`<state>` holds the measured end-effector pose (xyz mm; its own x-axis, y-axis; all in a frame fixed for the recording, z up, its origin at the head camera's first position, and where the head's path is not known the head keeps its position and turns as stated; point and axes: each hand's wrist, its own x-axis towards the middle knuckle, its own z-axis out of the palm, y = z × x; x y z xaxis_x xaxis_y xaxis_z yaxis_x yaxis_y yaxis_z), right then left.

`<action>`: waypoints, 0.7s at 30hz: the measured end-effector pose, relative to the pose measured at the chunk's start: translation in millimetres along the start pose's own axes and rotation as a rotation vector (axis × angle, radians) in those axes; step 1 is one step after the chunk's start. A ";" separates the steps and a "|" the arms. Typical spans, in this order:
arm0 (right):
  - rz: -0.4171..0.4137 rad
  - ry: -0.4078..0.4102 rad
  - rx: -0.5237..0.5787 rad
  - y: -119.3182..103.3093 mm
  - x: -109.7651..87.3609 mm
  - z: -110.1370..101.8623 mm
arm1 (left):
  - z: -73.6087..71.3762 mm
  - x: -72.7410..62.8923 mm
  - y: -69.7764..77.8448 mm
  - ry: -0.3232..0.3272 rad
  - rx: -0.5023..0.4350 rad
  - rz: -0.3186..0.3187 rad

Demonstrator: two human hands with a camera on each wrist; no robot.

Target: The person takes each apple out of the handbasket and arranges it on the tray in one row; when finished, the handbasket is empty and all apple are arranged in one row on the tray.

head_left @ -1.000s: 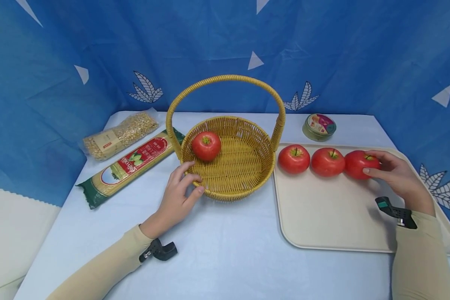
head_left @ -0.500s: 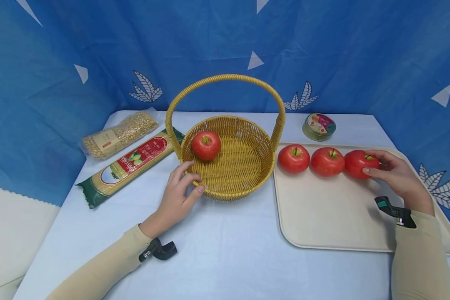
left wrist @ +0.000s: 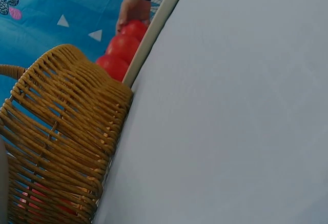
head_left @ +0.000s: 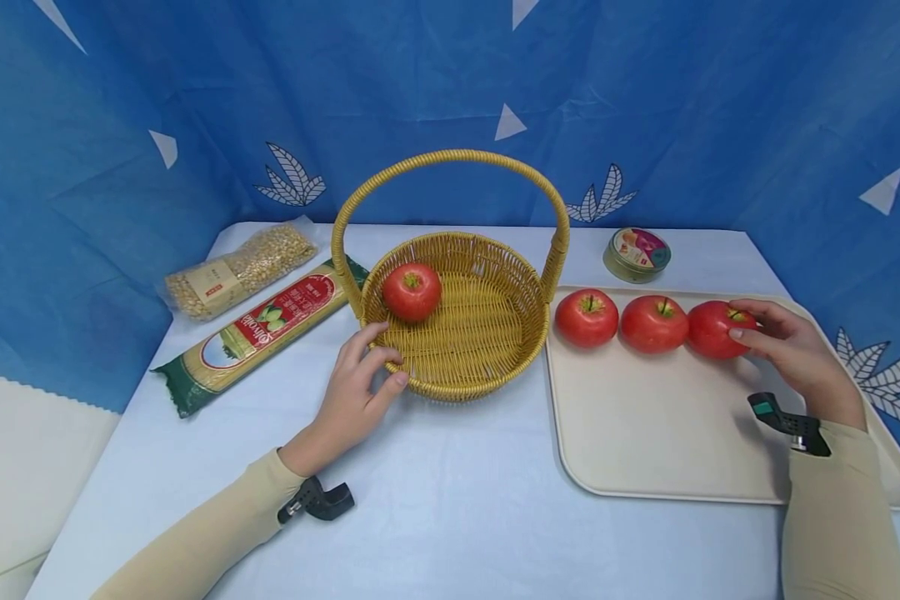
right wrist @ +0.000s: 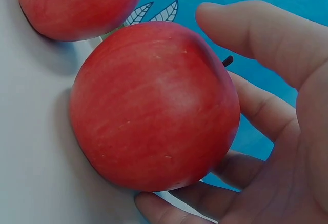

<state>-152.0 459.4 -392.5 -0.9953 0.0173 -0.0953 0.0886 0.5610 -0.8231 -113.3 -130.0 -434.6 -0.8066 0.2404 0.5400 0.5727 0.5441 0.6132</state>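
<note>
A yellow wicker basket (head_left: 461, 390) with a tall arched handle stands mid-table, holding one red apple (head_left: 412, 292) at its left. My left hand (head_left: 354, 408) holds the basket's near-left rim, fingers hooked over it and thumb close by; the left wrist view shows the woven side (left wrist: 66, 131) but almost none of that hand. On the beige tray (head_left: 660, 442), three apples sit in a row along the back. My right hand (head_left: 798, 354) is around the rightmost apple (head_left: 720, 330). In the right wrist view its thumb (right wrist: 241, 26) is raised off this apple (right wrist: 154, 106), with the fingers behind it.
A pasta packet (head_left: 258, 333) and a bag of corn kernels (head_left: 240, 271) lie left of the basket. A round tin (head_left: 637, 254) stands behind the tray. A blue patterned cloth (head_left: 450, 83) hangs along the back of the white table (head_left: 457, 500).
My right thumb has lifted slightly away from the rightmost apple. The left hand, the basket and all the apples keep their places.
</note>
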 end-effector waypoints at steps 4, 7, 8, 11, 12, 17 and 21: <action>0.001 -0.003 0.006 0.0 0.2 -0.1 | -0.1 -0.2 -0.5 -0.004 0.003 0.003; -0.004 0.019 -0.021 -1.8 -0.9 0.1 | -0.1 -0.2 -0.9 -0.009 0.001 0.001; 0.002 0.037 -0.032 -3.6 -1.6 0.2 | -0.1 -0.1 -0.9 -0.010 0.000 0.000; 0.003 0.108 -0.084 -11.4 -5.5 -0.2 | -0.4 0.2 -0.4 -0.013 -0.001 0.000; -0.004 0.140 -0.099 -15.4 -7.1 -0.3 | -0.5 0.3 -0.3 -0.014 -0.001 -0.001; -0.105 0.238 -0.111 -48.2 -14.8 3.1 | -0.8 0.6 0.4 -0.011 0.000 0.000; -0.222 0.211 -0.120 -88.7 -14.9 18.3 | -0.7 0.2 0.7 -0.009 -0.001 -0.005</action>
<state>-144.3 394.2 -328.3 -0.9772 0.0476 0.2070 -0.1239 0.6639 -0.7375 -112.9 -130.1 -433.6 -0.8110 0.2444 0.5316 0.5685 0.5443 0.6170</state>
